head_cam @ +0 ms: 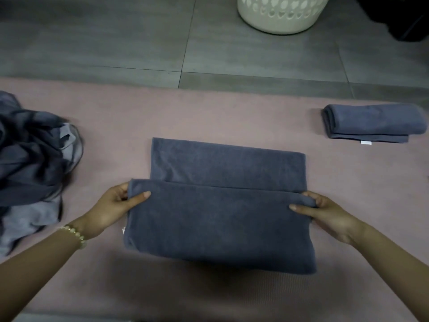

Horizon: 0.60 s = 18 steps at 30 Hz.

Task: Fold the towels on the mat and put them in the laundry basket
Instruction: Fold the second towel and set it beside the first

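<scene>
Towel in work (218, 219): slate blue, centre of the pink mat (255, 117), near half doubled over the far half, far strip left uncovered; left hand (111, 211) pinches the left end of the folded edge, thumb on top, fingers (123, 189) curled beneath; right hand (325, 212) pinches the right end likewise, thumb on top; beaded bracelet (75, 233) on the left wrist. Folded towel (373, 123): same blue, right side of mat, well apart, white tag at its near edge. Unfolded heap (30, 159): dark and lighter blue cloth, left edge of mat. Laundry basket (281, 15): cream, perforated, on the grey tiled floor (116, 43) beyond the mat; contents not visible.
</scene>
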Motion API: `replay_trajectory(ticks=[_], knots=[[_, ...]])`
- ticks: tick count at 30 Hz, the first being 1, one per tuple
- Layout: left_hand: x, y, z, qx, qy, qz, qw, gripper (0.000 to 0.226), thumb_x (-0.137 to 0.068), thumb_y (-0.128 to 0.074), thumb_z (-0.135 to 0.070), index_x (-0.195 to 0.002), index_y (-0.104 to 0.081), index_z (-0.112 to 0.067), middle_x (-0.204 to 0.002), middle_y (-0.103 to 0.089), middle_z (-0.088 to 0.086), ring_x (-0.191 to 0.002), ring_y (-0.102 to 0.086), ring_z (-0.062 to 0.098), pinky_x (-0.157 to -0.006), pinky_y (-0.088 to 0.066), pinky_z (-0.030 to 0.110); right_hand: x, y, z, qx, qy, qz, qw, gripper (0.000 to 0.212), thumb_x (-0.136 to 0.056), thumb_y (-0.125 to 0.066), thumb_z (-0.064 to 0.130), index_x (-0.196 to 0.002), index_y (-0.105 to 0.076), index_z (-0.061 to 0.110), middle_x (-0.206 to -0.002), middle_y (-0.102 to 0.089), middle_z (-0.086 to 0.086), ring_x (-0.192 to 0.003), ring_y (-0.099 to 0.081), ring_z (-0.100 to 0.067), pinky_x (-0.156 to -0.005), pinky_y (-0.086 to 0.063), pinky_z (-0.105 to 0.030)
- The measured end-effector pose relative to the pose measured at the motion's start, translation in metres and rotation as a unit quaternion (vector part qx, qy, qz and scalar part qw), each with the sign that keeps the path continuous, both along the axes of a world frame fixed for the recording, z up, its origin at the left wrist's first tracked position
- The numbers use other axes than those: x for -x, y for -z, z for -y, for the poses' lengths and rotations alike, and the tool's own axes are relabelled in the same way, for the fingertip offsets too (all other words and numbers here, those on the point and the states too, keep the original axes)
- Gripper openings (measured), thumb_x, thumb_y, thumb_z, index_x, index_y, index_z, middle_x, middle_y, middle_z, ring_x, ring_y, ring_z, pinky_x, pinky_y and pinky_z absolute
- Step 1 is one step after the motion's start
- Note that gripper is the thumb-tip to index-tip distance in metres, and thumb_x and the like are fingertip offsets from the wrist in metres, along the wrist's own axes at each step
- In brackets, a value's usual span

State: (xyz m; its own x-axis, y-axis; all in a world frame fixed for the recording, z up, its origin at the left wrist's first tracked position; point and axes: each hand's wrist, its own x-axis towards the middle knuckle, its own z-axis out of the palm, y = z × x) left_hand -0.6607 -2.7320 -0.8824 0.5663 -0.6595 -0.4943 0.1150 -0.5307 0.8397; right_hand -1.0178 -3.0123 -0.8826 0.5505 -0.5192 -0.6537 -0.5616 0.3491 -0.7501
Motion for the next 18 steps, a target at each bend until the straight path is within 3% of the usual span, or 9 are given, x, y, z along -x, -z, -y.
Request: replay_trajectory(ticks=[5,8,10,13,18], knots=[[-0.003,-0.017,0.044,0.091,-0.049,0.021,0.994,0.023,-0.088,-0.061,-0.022,-0.106,-0.065,-0.009,-0.099,-0.072,0.005,-0.09,-0.069,0.015,-0.075,-0.057,0.022,-0.003,-0.014,0.026,0.014,0.096,0.076,0.992,0.087,-0.023,-0.092,0.054,-0.092,-0.06,0.013,-0.085,-0.07,-0.002,-0.076,-0.067,-0.013,-0.061,-0.055,-0.02],[-0.019,-0.009,0.082,0.088,-0.092,0.051,0.991,0.016,-0.089,-0.062,-0.024,-0.1,-0.064,-0.012,-0.094,-0.069,0.002,-0.084,-0.065,0.012,-0.069,-0.055,0.015,-0.026,-0.016,0.052,0.071,0.139,0.079,0.985,0.086,-0.023,-0.09,0.057,-0.093,-0.061,0.016,-0.083,-0.071,0.004,-0.073,-0.067,-0.006,-0.06,-0.054,-0.018],[-0.033,0.005,0.101,0.052,-0.111,0.051,0.991,0.013,-0.091,-0.061,-0.025,-0.098,-0.062,-0.014,-0.089,-0.065,0.002,-0.082,-0.06,0.015,-0.062,-0.053,0.014,-0.041,-0.008,0.064,0.085,0.186,0.076,0.976,0.072,-0.037,-0.09,0.048,-0.094,-0.06,0.017,-0.089,-0.069,0.001,-0.075,-0.067,-0.007,-0.063,-0.056,-0.02],[-0.047,0.024,0.102,-0.066,-0.065,0.08,0.992,0.027,-0.089,-0.06,-0.04,-0.088,-0.059,-0.013,-0.079,-0.051,0.006,-0.072,-0.047,0.019,-0.058,-0.041,0.024,-0.051,0.008,0.066,0.08,0.209,0.019,0.975,0.02,-0.076,-0.076,0.02,-0.081,-0.057,0.017,-0.089,-0.063,-0.005,-0.082,-0.06,-0.019,-0.073,-0.052,-0.03],[-0.025,0.019,0.054,-0.138,-0.022,-0.003,0.99,0.035,-0.086,-0.064,-0.04,-0.086,-0.069,-0.006,-0.084,-0.069,0.004,-0.078,-0.062,0.019,-0.068,-0.051,0.024,-0.028,0.017,0.033,0.116,0.114,-0.122,0.979,0.026,-0.08,-0.073,0.034,-0.074,-0.064,0.01,-0.076,-0.065,-0.003,-0.065,-0.057,-0.015,-0.059,-0.045,-0.026]])
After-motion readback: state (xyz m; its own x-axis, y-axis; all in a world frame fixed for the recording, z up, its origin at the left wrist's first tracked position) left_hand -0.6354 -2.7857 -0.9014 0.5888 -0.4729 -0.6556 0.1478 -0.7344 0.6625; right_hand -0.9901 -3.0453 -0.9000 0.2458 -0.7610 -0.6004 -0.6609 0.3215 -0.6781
